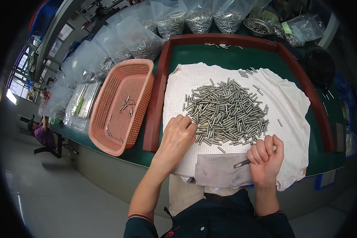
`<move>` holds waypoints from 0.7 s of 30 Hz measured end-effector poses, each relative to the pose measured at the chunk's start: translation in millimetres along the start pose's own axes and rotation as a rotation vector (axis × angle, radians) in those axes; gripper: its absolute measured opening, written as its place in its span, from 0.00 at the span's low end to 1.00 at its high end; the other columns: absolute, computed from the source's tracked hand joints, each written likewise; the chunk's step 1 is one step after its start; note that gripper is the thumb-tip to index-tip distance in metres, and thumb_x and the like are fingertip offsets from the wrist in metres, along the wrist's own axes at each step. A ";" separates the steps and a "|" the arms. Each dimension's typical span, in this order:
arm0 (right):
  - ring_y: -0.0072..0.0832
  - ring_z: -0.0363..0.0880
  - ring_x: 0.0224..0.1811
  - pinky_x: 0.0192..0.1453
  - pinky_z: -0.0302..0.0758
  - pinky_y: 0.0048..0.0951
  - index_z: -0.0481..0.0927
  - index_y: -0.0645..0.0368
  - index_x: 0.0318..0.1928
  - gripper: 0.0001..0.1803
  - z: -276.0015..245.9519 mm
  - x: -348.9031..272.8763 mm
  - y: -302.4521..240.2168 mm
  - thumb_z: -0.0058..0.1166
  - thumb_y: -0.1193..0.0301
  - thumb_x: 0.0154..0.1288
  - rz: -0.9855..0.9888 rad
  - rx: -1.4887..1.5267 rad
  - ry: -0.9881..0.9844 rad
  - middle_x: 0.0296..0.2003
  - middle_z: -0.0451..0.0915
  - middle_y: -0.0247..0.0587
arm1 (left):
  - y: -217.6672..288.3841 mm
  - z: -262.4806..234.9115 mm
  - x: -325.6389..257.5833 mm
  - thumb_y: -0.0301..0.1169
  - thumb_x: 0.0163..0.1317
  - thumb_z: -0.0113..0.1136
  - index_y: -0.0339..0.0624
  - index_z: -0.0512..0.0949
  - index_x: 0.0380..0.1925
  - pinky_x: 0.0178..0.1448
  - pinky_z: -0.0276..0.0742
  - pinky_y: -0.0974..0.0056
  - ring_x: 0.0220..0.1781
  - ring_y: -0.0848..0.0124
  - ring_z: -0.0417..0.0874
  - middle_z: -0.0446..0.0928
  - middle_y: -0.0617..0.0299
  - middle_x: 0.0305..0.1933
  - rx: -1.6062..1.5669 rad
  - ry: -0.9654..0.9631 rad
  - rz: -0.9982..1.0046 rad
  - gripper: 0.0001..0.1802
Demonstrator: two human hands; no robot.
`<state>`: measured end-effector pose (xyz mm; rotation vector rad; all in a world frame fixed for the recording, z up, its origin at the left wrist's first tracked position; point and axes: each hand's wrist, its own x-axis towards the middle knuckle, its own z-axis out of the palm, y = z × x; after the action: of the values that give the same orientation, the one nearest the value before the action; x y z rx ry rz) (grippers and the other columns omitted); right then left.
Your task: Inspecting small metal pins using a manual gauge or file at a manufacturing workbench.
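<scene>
A heap of short silvery metal pins (226,111) lies on a white dotted cloth (293,103). My left hand (176,135) is at the heap's left front edge, fingers curled together with their tips against the pins. What it pinches, if anything, is hidden. My right hand (265,156) is closed in a fist, palm side up, around a slim metal tool (242,163). The tool's dark flat end sticks out to the left, over a grey folded cloth (216,170); its kind is not clear. A few loose pins lie apart from the heap.
A red-brown raised frame (222,38) borders the green work table (186,51). To the left stands a pink perforated basket (123,107) with several pins inside. Clear bags of pins (170,23) and a metal bowl (258,27) line the back. A seated person (45,135) is far left.
</scene>
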<state>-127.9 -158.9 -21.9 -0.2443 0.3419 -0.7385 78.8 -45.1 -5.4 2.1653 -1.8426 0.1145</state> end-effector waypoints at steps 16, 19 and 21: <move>0.18 0.43 0.10 0.15 0.48 0.21 0.54 0.51 0.14 0.21 2.9 0.6 0.4 0.28 0.62 0.66 0.002 0.004 -0.003 0.09 0.50 0.28 | 1.5 -1.7 7.8 0.22 0.42 0.58 0.36 0.72 0.23 0.41 0.67 0.60 0.35 0.60 0.70 0.69 0.56 0.28 0.062 -0.012 0.013 0.06; 0.18 0.43 0.10 0.15 0.48 0.21 0.54 0.51 0.14 0.21 1.3 -1.1 0.3 0.28 0.63 0.66 0.005 -0.004 -0.008 0.09 0.50 0.28 | -1.2 -3.2 4.4 0.19 0.42 0.57 0.35 0.71 0.20 0.39 0.68 0.66 0.31 0.68 0.72 0.70 0.59 0.26 -0.122 0.166 0.010 0.04; 0.18 0.43 0.10 0.15 0.48 0.21 0.54 0.51 0.14 0.21 0.7 -1.0 -0.1 0.28 0.62 0.66 0.001 -0.002 -0.008 0.09 0.50 0.27 | 5.3 -9.3 -2.4 0.20 0.45 0.58 0.34 0.72 0.23 0.39 0.68 0.69 0.31 0.72 0.72 0.72 0.60 0.28 -0.471 0.118 -0.194 0.05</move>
<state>-128.4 -158.2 -21.1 -0.2486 0.3349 -0.7360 74.4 -41.0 3.7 1.9391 -1.4106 -0.2090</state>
